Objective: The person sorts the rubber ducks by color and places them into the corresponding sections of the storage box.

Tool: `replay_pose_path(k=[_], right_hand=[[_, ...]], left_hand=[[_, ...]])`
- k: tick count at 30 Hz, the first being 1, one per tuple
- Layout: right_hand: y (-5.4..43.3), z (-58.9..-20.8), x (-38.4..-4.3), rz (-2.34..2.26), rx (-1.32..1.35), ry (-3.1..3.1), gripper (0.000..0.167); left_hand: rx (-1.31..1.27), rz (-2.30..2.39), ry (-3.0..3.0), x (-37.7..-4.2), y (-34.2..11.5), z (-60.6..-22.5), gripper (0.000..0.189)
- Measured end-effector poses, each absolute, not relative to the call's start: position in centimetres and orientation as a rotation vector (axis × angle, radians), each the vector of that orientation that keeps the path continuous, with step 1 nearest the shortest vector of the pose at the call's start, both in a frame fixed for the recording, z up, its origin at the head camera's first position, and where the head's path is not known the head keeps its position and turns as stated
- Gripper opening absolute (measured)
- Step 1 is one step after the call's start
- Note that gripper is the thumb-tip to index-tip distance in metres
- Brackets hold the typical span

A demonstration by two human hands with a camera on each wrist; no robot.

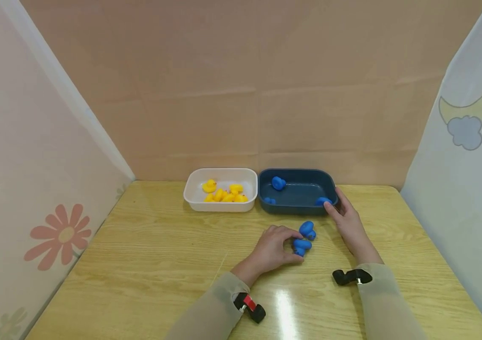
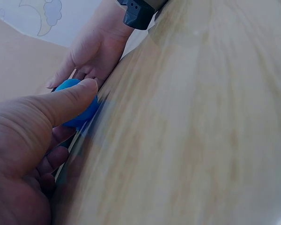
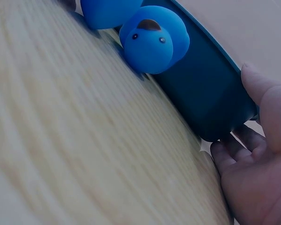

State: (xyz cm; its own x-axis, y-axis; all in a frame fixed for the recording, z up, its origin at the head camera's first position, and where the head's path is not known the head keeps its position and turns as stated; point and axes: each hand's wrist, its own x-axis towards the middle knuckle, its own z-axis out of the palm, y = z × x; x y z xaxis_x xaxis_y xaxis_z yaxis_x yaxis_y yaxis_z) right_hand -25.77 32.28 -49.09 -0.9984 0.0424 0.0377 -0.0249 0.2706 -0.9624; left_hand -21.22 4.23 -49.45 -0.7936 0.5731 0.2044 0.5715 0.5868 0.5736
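My left hand (image 1: 272, 248) is at the middle of the wooden table, thumb and fingers around a blue rubber duck (image 1: 302, 246). In the left wrist view the thumb lies across that blue duck (image 2: 84, 115). Just beyond it sits a second blue duck (image 1: 307, 229), its face and dark bill turned toward the right wrist camera. My right hand (image 1: 348, 225) grips the right end of a dark blue bin (image 1: 296, 209), thumb at the rim and fingers around the outer wall. Inside the bin are a blue duck (image 1: 278, 183) and two more, partly hidden by the front wall.
A white bin (image 1: 221, 207) with several yellow ducks (image 1: 209, 186) stands directly left of the dark bin. Behind both bins rises a brown backdrop (image 1: 257, 94). Pale printed curtains (image 1: 32, 141) flank the wooden table (image 1: 139, 264).
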Motion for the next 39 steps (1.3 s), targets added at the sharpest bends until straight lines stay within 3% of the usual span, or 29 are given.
replay_pose_path(k=[18,39], right_hand=[[32.2,-49.1,-25.6,1.862,0.001,-2.448,0.088],[32.6,-49.4,-26.0,1.877,0.023,-2.438,0.086]], left_hand=[[0.979,1.0,2.833,-21.1,4.5,-49.6,0.048],[0.819,1.417,2.718,-21.7,3.9,-48.5,0.034]])
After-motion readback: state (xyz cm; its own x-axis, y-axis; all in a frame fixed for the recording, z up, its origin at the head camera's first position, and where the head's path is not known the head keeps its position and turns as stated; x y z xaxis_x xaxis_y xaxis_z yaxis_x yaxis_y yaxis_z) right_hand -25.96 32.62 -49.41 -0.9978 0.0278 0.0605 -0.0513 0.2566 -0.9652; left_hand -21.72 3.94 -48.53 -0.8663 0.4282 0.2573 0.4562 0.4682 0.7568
